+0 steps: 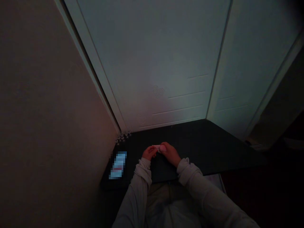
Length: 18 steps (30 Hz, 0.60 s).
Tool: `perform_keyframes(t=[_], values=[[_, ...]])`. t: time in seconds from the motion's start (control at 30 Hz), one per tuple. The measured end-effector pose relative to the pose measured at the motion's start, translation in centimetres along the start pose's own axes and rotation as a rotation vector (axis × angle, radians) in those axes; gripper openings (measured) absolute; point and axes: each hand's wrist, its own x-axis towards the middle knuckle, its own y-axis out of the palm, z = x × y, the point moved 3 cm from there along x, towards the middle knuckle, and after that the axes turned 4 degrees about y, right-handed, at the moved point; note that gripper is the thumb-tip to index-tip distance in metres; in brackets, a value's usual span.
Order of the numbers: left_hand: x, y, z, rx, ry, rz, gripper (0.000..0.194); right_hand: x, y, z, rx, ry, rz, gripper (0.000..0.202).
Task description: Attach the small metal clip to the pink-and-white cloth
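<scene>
My left hand [149,153] and my right hand [170,153] meet over the middle of the dark table [194,142]. Between their fingertips is a small pale flat piece [156,146], too dim and small to name. The left fingers are closed on its left end, and the right thumb lies over its right end. Long light sleeves reach down to both wrists. Parts of the piece are hidden behind the fingers.
To the left on the table lies a bright, blurred-out rectangle [118,165], like a lit screen. Several small shiny objects [123,137] stand in the far left corner. A white panelled door [156,63] rises behind the table, and a wall [47,110] borders it on the left.
</scene>
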Motion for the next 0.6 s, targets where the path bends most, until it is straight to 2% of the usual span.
perform_keyframes(t=[0.3, 0.5, 0.6], values=[[0.3, -0.3, 0.8, -0.062, -0.032, -0.049, 0.039, 0.2, -0.1, -0.6, 0.088, 0.074, 0.025, 0.036], [-0.3, -0.3, 0.1, -0.192, -0.054, -0.045, 0.043, 0.4, 0.3, -1.5, 0.166, 0.148, 0.023, 0.04], [-0.6, -0.2, -0.3, -0.224, -0.064, -0.063, 0.046, 0.4, 0.4, -1.5, 0.192, 0.127, 0.06, 0.036]])
